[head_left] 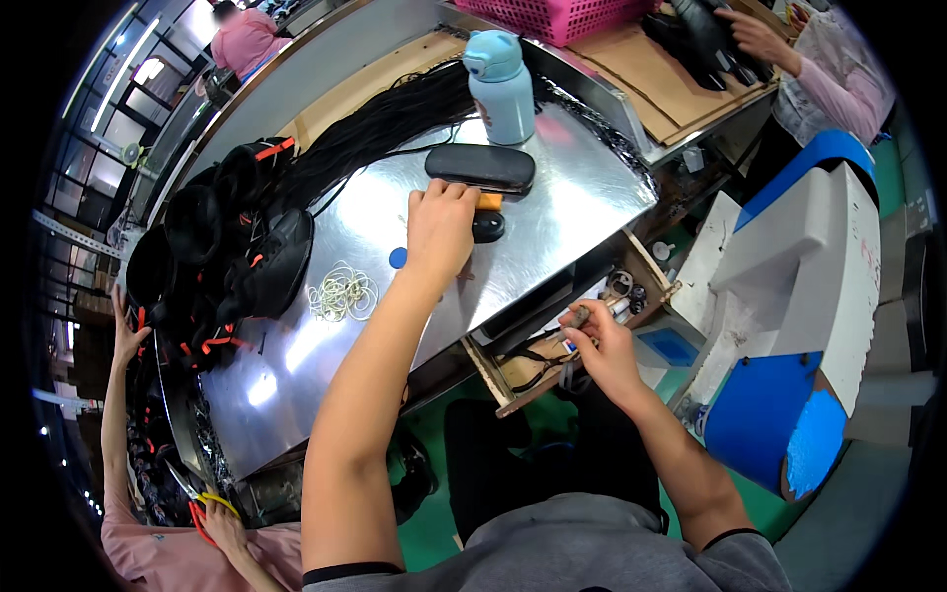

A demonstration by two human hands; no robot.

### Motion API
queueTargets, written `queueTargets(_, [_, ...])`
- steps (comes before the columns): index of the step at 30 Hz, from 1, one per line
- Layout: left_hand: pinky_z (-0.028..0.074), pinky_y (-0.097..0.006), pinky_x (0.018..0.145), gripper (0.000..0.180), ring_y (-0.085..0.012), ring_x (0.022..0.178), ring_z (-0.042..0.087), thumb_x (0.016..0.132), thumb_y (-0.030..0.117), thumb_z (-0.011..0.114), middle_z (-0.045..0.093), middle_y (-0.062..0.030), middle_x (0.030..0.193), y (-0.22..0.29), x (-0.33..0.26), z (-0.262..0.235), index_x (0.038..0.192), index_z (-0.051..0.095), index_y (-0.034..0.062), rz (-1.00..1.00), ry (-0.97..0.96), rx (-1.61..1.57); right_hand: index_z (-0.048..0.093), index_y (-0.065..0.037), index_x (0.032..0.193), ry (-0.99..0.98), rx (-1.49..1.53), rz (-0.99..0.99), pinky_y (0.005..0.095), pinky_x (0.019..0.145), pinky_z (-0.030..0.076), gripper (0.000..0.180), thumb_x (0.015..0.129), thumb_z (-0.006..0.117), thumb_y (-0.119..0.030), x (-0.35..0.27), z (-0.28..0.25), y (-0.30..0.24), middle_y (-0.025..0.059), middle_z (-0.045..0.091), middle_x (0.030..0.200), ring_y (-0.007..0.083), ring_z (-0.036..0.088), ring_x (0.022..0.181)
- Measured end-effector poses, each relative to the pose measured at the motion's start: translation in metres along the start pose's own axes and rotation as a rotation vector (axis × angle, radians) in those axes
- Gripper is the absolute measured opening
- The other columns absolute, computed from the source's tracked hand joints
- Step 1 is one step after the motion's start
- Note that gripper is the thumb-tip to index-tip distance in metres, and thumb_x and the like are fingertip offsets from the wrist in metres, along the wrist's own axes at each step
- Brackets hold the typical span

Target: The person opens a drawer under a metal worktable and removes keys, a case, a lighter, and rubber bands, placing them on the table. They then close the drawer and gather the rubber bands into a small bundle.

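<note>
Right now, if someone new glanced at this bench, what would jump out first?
Probably the shiny metal table, with the light blue bottle standing at its far edge. Next, the left hand resting on the metal beside a black case, and the right hand reaching into the open drawer.

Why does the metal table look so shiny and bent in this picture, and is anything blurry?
In the head view, overhead lamps throw white glare patches on the steel table; the fisheye lens bows its straight edges and blackens the corners. The left hand and the right hand at the open drawer look fairly sharp; rim areas are soft.
</note>
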State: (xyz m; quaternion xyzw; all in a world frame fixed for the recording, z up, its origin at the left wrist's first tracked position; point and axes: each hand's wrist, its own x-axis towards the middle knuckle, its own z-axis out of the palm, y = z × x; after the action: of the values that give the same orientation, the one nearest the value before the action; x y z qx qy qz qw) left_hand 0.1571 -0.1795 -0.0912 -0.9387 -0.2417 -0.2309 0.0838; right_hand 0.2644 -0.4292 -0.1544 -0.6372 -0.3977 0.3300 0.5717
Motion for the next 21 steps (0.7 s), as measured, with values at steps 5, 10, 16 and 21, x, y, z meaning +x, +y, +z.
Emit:
queueTargets(5, [0.039,-0.038,0.078,0.017,-0.0225,0.089,0.056,0.068,0.003,0.063,0.063,-0.0045,0.084,-0.003,0.022,-0.007,0.084,0.061,0.0101,0.148,-0.154,0.21,0.05,0.0,0.112,0.018,0.023,-0.042,0.0266,0.081,0.05,0.024,0.089,0.059,0.001,-0.002,-0.001,0.002,0.0086,0.065,0.099,0.0131,0.063,0.092])
queueTargets(10, [0.039,-0.039,0.071,0.016,-0.0262,0.079,0.057,0.081,0.004,0.06,0.06,-0.0058,0.08,0.051,-0.009,-0.048,0.096,0.064,0.0084,0.027,-0.005,-0.122,0.05,-0.001,0.111,0.06,0.08,-0.004,0.0259,0.08,0.05,0.022,0.09,0.055,0.002,0.0,-0.003,0.009,0.0079,0.064,0.099,0.0118,0.062,0.092])
queueTargets(16, [0.048,-0.04,0.062,0.021,-0.0284,0.071,0.064,0.077,0.015,0.063,0.064,-0.0101,0.071,0.106,-0.1,-0.05,0.095,0.057,0.0054,0.152,-0.553,-0.331,0.049,-0.002,0.111,0.225,0.323,-0.042,0.0269,0.082,0.051,0.018,0.094,0.05,0.001,-0.004,0.003,0.006,0.0087,0.061,0.106,0.0123,0.059,0.094])
queueTargets(21, [0.051,-0.042,0.066,0.017,-0.031,0.076,0.066,0.08,0.014,0.058,0.066,-0.014,0.073,0.118,-0.112,-0.03,0.094,0.062,0.0055,0.089,-0.872,-0.214,0.05,-0.001,0.112,0.148,0.245,-0.023,0.0261,0.081,0.051,0.019,0.093,0.05,0.002,-0.002,0.002,0.005,0.0079,0.062,0.103,0.0111,0.059,0.092])
